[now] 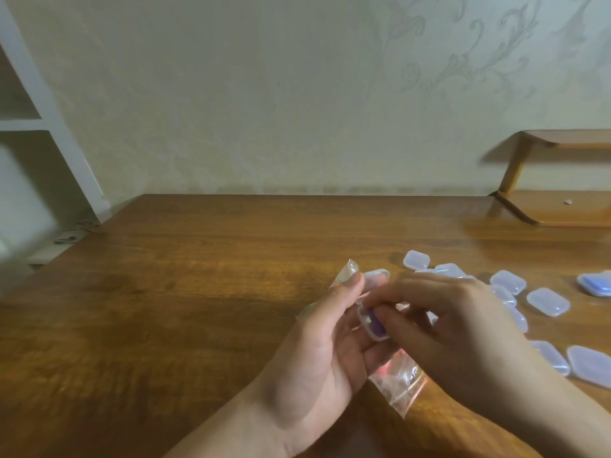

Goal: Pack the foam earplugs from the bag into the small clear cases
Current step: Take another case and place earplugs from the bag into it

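A small clear case [370, 325] sat open between the two hands, held above the table [198, 276], with a purple foam earplug [377, 320] lying in its lower half. The left hand [325, 345] cradled the case on its curled fingers, and its thumb pinned a crinkled clear bag [395, 383] against them; one end of the bag stuck up past the thumb tip, while the rest hung below the palm, showing faint reddish shapes inside that were too blurred to identify. The right hand [463, 328] reached in from the right, its fingertips [383, 314] bunched and pressing on the earplug at the mouth of the case; it seemed to be pinching the plug, though motion blur made the grip hard to read. What looked like the raised lid of the case [377, 276] showed just above the fingers. Behind and to the right of the right hand, a scatter of closed clear cases [547, 302] lay on the table, some touching one another. One case at the far right edge [595, 284] held something bluish-purple. A wooden shelf unit [558, 206] stood at the table's far right corner against a pale patterned wall [297, 94], and white shelving [29, 127] rose at the left.
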`<state>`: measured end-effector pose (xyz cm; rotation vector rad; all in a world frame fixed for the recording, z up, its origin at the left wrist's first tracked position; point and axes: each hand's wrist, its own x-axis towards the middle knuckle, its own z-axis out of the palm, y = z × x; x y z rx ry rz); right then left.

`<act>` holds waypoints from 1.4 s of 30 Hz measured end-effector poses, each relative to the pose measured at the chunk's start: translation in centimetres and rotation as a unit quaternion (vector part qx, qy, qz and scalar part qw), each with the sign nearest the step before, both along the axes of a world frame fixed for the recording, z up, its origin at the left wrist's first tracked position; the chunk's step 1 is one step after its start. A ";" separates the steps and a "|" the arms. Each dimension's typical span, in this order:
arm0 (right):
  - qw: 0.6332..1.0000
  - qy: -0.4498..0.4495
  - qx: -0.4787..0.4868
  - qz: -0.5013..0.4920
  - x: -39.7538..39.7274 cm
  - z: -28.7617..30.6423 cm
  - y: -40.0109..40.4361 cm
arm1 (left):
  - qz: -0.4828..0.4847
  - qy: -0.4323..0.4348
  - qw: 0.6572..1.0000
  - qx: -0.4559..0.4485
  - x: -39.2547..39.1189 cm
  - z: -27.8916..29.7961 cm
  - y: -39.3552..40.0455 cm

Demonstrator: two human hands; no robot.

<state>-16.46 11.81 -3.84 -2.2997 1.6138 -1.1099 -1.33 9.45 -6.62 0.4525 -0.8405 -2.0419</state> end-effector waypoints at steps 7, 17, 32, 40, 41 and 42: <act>0.997 -0.064 -0.050 0.007 0.0 0.0 0.0 | 0.014 -0.012 1.000 0.012 0.4 -0.1 -0.2; 0.973 0.195 0.125 0.005 -7.4 1.8 -0.4 | 0.146 -0.002 0.989 0.021 2.0 1.6 -2.7; 0.982 0.186 0.025 -0.002 -2.4 -4.1 -3.2 | 0.252 -0.143 0.957 -0.026 2.2 -0.1 -6.7; 0.975 0.208 -0.075 -0.034 -1.6 -4.5 -4.6 | 0.276 -0.234 0.931 -0.043 2.1 -1.3 -7.1; 0.978 0.190 -0.077 -0.027 -1.4 -4.6 -4.7 | 0.275 -0.242 0.929 -0.048 2.0 -1.3 -7.1; 0.982 0.175 -0.064 -0.026 -1.4 -4.8 -4.8 | 0.274 -0.248 0.928 -0.051 1.9 -1.4 -7.1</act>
